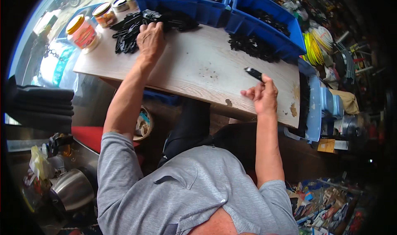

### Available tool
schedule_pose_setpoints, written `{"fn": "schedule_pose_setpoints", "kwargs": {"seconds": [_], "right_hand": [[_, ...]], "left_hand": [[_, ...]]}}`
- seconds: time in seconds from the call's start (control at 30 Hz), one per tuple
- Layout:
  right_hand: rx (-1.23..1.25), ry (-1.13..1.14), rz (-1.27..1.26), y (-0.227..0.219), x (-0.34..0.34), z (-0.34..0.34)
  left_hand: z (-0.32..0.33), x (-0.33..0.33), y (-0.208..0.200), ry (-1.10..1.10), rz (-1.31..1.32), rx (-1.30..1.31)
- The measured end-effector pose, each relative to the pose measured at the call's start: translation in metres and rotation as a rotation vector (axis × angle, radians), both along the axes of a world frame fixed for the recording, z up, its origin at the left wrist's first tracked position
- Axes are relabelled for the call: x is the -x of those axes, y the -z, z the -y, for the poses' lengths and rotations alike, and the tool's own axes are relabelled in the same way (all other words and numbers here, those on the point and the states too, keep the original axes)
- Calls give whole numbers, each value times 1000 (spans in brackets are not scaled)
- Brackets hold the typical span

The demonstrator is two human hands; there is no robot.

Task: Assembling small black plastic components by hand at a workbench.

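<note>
- The left hand (151,40) reaches palm down, its bent fingers at the near side of a dark heap (126,33); whether it grips anything there I cannot tell.
- The right hand (265,97) pinches a small black piece (253,74) between thumb and forefinger, above the counter (198,65), its other fingers loosely curled.
- The black piece points up and to the left from the right fingertips, its tip shiny. The pinch looks light, so a slip or knock could drop it.
- The heap under the left fingers looks loose and tangled; pulling at one strand could drag others along.
- Just left of that hand stand a yellow-lidded jar (84,35) and a smaller jar (104,15); a wide leftward sweep could tip either.
- Beyond the left hand is a blue bin (182,6); beyond the right, a second bin (269,36) with a black pile (250,46) before it. Their walls limit reaching forward.
- The counter's near edge passes under the left forearm and close by the right wrist, so a piece dropped nearer the body could fall off.
- The widest room for moving lies between the hands, over the stained surface; rightward, the counter ends near a light-blue tub (315,111).
</note>
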State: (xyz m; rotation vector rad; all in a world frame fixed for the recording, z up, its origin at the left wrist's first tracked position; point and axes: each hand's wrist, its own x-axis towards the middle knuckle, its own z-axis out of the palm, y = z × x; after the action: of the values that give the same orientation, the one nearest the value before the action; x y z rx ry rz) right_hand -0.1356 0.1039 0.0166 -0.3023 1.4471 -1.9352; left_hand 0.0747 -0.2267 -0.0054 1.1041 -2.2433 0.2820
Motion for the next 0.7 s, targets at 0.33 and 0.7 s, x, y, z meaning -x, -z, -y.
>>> {"fn": "schedule_pose_setpoints", "kwargs": {"seconds": [0.33,0.7], "right_hand": [[-195,590,-10,-12,87,-49],[-509,330,-201,-11,104,6]], "left_hand": [[-50,13,-3,326,-472,-199],[-95,27,1,496,-131,-190]]}}
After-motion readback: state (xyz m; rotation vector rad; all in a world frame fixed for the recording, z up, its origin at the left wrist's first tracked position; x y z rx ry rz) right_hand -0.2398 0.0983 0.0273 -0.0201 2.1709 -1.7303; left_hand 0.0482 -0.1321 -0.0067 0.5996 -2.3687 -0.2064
